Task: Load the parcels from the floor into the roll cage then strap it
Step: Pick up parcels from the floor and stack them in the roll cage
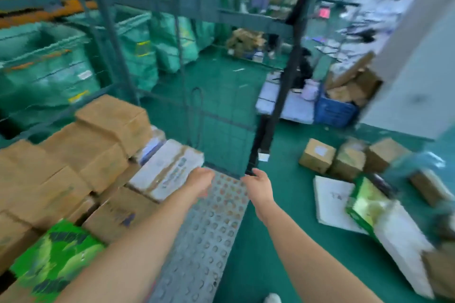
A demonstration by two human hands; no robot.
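Our right hand (258,186) is closed on the lower end of the black strap (280,96), which hangs slantwise from high on the roll cage (108,32); our left hand (200,182) reaches forward just beside it, over the perforated cage floor (216,216), and with its fingers hidden behind the knuckles we cannot tell whether it holds anything.

The chief risk, as we judge it, is strapping too soon; several parcels on the floor (317,155) lie to the right, well apart from the cage, and a fastened strap would bar the way for them. The hold looks slight and close to the strap's tip, so a tug could slip it free. The white parcel (167,170) juts from the stack towards the opening and seems tilted; a strap drawn across could nudge it, or miss it and leave it loose.

The strap is flat, dark webbing, hanging fairly straight, with a pale tag or buckle (263,156) just above our grip; blur keeps us from saying which. The loaded parcels (113,118) are mostly brown cartons piled unevenly on the cage's left side, with a green printed box (56,253) nearest us.
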